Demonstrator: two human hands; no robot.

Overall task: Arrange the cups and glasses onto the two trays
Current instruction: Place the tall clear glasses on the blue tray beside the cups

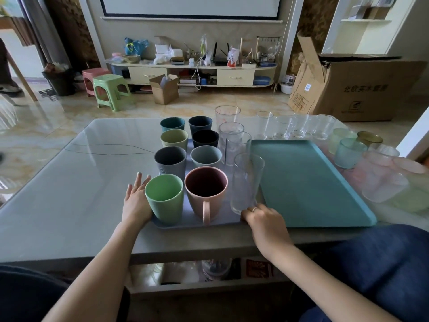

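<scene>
Teal tray (308,182) bare, left hand (135,201) spread flat beside green cup (165,198), right hand (264,220) grip seemingly pinching grey tray (222,223) edge

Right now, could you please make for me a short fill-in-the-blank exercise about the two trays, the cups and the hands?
1. The teal tray holds ____ cups or glasses.
2. The pink mug stands to the ____ of the light green cup at the grey tray's near edge.
3. The left hand lies with straight fingers against the ____ cup.
4. The right hand wears a ____ on one finger.

Missing words: no; right; light green; ring
</scene>
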